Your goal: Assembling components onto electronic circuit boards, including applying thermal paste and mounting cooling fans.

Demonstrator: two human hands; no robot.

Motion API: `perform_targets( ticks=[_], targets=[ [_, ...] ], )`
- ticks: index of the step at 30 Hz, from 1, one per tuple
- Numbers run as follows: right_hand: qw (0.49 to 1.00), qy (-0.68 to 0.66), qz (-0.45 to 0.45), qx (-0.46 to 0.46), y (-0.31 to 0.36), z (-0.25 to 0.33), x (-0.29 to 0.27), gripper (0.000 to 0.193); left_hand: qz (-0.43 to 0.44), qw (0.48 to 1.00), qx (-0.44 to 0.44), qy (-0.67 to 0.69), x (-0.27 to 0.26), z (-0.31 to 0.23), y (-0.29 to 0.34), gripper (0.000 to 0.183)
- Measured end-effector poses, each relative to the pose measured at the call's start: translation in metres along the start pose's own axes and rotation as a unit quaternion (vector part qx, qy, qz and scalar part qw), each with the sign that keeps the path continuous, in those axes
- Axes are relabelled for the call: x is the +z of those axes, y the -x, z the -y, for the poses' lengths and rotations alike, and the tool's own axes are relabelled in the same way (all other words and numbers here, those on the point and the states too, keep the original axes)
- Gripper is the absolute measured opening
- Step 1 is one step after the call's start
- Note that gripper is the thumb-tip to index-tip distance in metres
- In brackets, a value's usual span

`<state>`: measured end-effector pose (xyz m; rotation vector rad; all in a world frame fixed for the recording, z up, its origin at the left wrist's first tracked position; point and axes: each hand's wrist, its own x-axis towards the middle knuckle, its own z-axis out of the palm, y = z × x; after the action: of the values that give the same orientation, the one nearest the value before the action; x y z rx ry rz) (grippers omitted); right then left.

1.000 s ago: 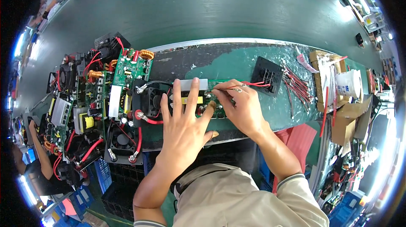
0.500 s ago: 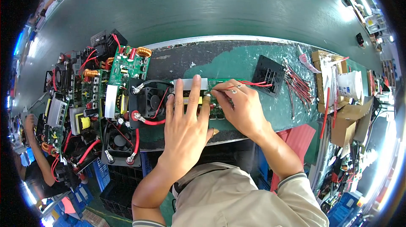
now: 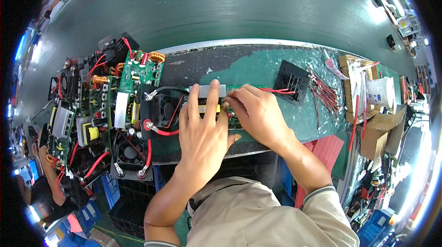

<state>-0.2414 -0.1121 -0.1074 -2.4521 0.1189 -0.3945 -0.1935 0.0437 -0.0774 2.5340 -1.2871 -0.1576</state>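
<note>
Left hand (image 3: 202, 132) flat on green circuit board (image 3: 216, 104); right hand (image 3: 258, 113) grip pinching thin red wire (image 3: 276, 90).

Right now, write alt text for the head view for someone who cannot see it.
A person's left hand lies flat on a small green circuit board on a green bench mat while the right hand pinches thin red wires at it. Circuit boards with fans line up to the left; loose red wires lie to the right.
</note>
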Motion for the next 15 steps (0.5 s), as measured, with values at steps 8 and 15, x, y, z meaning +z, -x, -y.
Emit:
perform_targets(
  ticks=[8, 15],
  targets=[
    [0.982, -0.159, -0.091, 0.054, -0.005, 0.004, -0.01, 0.008, -0.05, 0.998, 0.02, -0.014, -0.002, 0.002, 0.001, 0.051],
    [0.953, -0.251, -0.137, 0.1, 0.011, 0.019, -0.034, 0.011, -0.137, 0.948, 0.02, 0.287, -0.017, 0.002, -0.033, 0.047]
  ],
)
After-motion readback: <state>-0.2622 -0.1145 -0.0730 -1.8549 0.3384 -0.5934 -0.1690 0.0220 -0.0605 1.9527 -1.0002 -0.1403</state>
